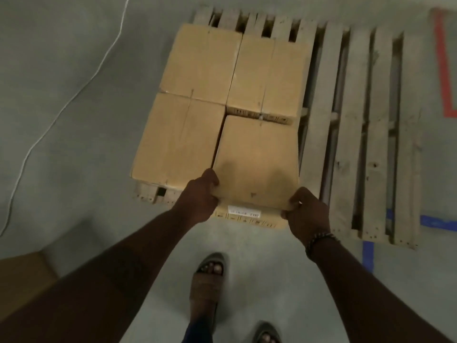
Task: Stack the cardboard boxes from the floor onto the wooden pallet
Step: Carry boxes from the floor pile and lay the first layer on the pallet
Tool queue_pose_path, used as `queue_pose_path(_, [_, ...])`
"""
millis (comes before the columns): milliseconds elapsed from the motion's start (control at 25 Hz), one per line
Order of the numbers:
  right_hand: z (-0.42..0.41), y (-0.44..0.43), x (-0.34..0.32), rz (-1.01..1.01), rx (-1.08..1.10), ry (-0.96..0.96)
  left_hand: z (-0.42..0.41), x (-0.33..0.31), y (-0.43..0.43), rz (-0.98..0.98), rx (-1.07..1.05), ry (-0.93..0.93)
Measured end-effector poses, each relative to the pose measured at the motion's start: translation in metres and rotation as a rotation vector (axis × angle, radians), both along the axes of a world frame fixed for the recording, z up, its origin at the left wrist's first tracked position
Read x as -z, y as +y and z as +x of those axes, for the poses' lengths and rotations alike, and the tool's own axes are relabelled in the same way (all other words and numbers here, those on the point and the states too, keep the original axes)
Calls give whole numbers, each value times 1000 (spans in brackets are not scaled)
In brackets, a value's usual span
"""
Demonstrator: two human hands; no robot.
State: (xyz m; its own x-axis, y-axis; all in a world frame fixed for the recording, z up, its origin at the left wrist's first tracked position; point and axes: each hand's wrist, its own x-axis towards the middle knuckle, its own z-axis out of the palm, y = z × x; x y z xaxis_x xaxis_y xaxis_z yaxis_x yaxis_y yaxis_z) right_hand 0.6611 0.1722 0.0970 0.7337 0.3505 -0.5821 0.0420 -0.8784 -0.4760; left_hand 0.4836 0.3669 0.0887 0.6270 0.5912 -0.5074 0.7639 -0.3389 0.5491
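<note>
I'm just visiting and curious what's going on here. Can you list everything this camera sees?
cardboard boxes: four, tan, packed together on the left part of the pallet; the near right one is held by both hands.
wooden pallet: one, pale wood, on the floor; right part bare.
cardboard box corner: one, brown, lower left edge.
cord: one, white, across the floor at left.
red floor tape: right edge.
blue floor tape: by the pallet's near right corner.
sandals: two, dark, on the feet at the bottom.
beaded bracelet: right wrist.
left hand: grip on the box's near left corner.
right hand: grip on its near right corner.
</note>
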Motion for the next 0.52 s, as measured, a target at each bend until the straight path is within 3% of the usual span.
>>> queue_pose_path(120, [-16, -5, 31, -63, -17, 78, -18, 34, -1, 31, 126, 82])
queue_pose_path(320, [-12, 7, 58, -109, 12, 90, -19, 59, 14, 433, 465, 178])
queue_pose_path(520, [1, 13, 70, -137, -16, 134, -6, 71, 31, 353, 656, 278])
